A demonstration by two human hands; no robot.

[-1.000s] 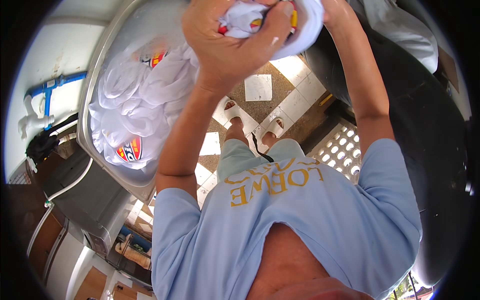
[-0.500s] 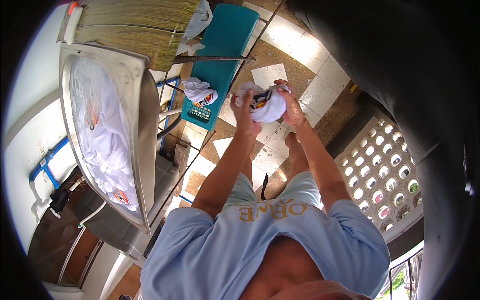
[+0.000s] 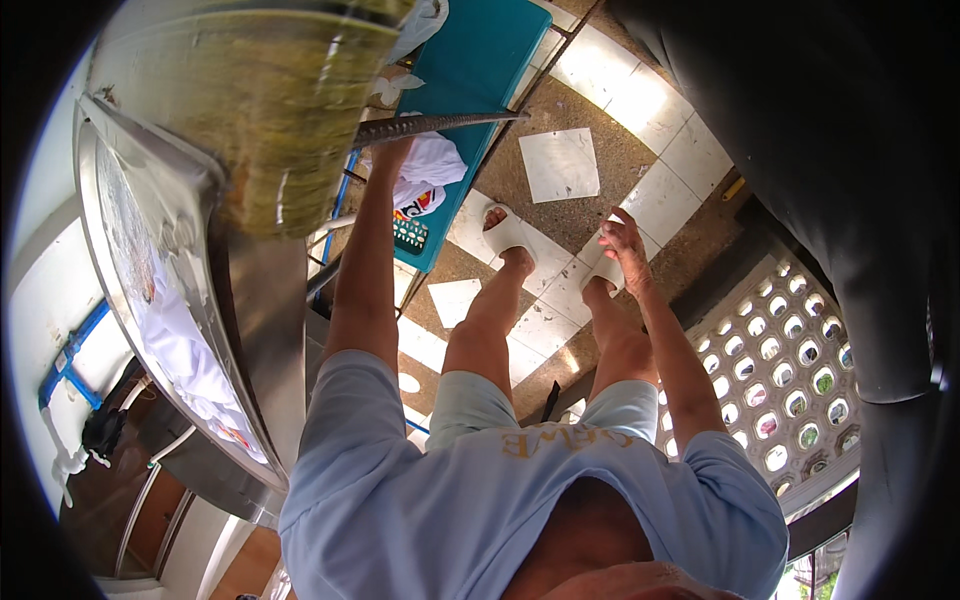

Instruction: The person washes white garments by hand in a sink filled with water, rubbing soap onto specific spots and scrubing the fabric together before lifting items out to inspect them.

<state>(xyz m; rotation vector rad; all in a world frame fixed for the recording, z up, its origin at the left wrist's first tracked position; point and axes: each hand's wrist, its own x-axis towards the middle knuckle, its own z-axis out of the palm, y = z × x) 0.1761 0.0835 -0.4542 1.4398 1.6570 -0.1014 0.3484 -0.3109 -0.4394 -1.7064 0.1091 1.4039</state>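
Observation:
My left arm reaches over to a teal plastic tray (image 3: 470, 60) with a perforated end. My left hand (image 3: 392, 152) is beside the white cloths (image 3: 436, 160), which lie bunched on that tray with a colourful print showing. A dark ridged bar (image 3: 440, 124) crosses at the hand, and its fingers are hidden. My right hand (image 3: 626, 246) hangs over the tiled floor near my right foot, holding nothing, its fingers loosely curled and apart. More wet white cloth (image 3: 185, 345) lies in a steel sink (image 3: 190, 190) on the left.
A straw broom (image 3: 290, 120) hangs close at the upper left, blurred. Blue pipes (image 3: 75, 355) run along the wall beneath the sink. A pierced block screen (image 3: 770, 370) stands at the right. Loose white tiles (image 3: 558, 165) lie on the floor.
The white printed cloth has left both hands, and the pile on the teal tray looks bigger. My left hand went left to the tray; my right dropped lower. The view shifted.

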